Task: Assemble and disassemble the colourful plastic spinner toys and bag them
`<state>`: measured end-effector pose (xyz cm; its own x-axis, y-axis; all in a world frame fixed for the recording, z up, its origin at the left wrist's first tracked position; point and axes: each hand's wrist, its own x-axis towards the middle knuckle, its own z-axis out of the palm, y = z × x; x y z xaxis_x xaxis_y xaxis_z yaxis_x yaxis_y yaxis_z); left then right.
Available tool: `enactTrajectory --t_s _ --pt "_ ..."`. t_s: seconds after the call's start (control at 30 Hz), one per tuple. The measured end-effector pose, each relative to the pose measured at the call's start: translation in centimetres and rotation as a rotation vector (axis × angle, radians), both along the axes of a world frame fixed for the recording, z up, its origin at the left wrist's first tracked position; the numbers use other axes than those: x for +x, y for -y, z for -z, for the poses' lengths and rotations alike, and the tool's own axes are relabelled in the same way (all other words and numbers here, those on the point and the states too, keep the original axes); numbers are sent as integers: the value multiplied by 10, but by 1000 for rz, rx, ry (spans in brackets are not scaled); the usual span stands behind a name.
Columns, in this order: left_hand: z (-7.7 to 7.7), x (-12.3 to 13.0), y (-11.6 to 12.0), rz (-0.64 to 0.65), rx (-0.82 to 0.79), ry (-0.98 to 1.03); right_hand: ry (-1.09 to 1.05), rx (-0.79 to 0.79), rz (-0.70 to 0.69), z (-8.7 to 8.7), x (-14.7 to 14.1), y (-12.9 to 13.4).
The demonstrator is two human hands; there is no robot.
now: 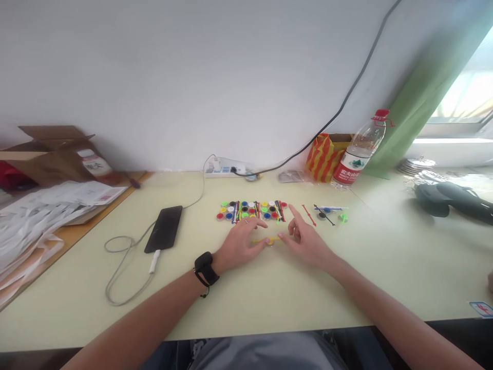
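Observation:
A thin yellow stick [257, 241] with a yellow disc [271, 243] at its middle lies low over the table between my hands. My left hand [241, 242], watch on the wrist, has its thumb tip against the stick beside the disc, with thumb and forefinger apart. From the other side, the thumb of my right hand [306, 241] reaches the stick's right end while the forefinger points forward. Whether the thumbs press or only touch cannot be made out. Just beyond lie rows of coloured discs [251, 211] and bundled coloured sticks [279, 210].
Right of my hands lie a red stick [308, 215], a black stick [324, 214] over a blue piece, and a green piece [343, 218]. A cabled phone [164, 229] lies left. A power strip [225, 170], striped bag [322, 159] and water bottle [356, 154] stand behind.

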<state>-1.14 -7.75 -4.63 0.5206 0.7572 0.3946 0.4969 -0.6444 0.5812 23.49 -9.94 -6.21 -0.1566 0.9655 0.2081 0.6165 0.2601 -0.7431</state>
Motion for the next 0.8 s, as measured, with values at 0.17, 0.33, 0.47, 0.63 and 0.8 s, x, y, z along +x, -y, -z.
enactTrajectory --t_s 0.17,0.33,0.47,0.63,0.8 --pt "3 -1 -2 -71 -11 51 -199 -275 -376 -20 6 6" --pt "3 -1 -3 -80 -7 57 -500 -244 -327 -32 14 4" --pt "4 -1 -5 -93 3 57 -233 -133 -193 -24 11 -2" --pt "6 -2 -9 -109 13 84 193 19 13 -7 16 -12" --pt "6 -2 -11 -113 -26 101 444 9 209 -3 36 -24"
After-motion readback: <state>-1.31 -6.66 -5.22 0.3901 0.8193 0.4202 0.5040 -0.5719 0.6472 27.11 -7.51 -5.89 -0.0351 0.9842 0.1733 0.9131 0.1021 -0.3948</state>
